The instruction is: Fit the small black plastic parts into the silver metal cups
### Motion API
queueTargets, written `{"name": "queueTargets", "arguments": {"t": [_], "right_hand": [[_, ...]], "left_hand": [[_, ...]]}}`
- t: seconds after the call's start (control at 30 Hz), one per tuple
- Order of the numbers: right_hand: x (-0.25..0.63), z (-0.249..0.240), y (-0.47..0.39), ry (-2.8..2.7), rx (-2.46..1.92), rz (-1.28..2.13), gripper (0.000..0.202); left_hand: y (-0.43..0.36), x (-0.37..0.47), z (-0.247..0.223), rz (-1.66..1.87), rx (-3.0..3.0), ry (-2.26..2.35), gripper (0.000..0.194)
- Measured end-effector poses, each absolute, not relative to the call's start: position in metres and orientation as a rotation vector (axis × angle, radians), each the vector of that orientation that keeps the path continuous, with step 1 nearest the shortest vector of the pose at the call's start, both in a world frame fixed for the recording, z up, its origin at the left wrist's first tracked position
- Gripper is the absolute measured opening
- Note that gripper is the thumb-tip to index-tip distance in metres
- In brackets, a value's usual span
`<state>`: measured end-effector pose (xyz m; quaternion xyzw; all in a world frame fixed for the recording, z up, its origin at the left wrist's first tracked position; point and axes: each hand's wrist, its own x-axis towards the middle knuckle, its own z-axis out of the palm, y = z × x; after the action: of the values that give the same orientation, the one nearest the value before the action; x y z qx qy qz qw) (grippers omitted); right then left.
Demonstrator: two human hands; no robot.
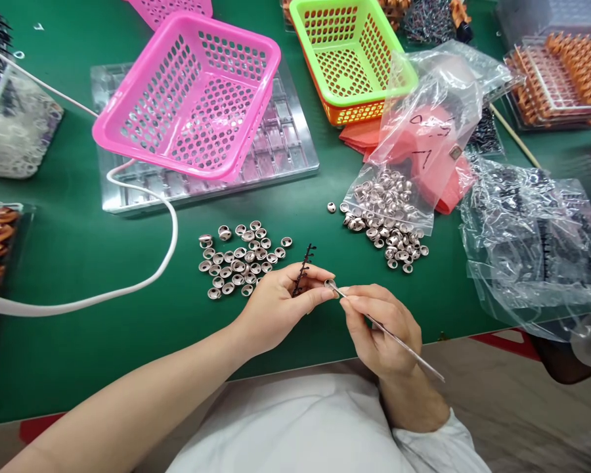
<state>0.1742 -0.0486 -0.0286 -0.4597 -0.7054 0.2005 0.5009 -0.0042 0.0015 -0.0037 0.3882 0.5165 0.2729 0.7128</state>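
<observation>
- Workpiece (329, 283), small and pale with a rounded rim: at the fingertips of your left hand (276, 305), over the near edge of the green table (103, 355).
- Left grip: thumb and forefinger pinch the workpiece. The same hand carries a black strip (304, 269), thin and toothed along its length, leaning upright between the fingers.
- Right grip: your right hand (384, 328) pinches a slim tool (404, 345), its tip at the workpiece. Whether it is tweezers or a pick, you cannot confirm from this view.
- Step in hand, as judged: fine tool work at the rim of 1 piece. The next move calls for a steady left pinch and small, light motions of the tip; a slip on smooth metal is the likely fault.
- Left of centre: loose metal cups (239, 266), round, silvery, with dark openings, spread roughly 1 layer deep.
- Right of centre: a denser heap (398, 243) of similar cups, partly under a crinkled clear bag (450, 85) marked in black, with red sheeting (453, 190) beside it.
- Far left: a glossy pink basket (150, 154), perforated, on a clear ribbed tray (295, 131).
- Far centre: a lime basket (364, 98), also perforated.
</observation>
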Motion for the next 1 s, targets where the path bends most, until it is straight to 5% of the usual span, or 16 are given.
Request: {"name": "queueTargets", "arguments": {"t": [1.0], "right_hand": [[0.1760, -0.0280, -0.0487, -1.602, -1.134, 0.567, 0.032]], "left_hand": [[0.0050, -0.0054, -0.0032, 0.576, 0.757, 1.062, 0.022]]}}
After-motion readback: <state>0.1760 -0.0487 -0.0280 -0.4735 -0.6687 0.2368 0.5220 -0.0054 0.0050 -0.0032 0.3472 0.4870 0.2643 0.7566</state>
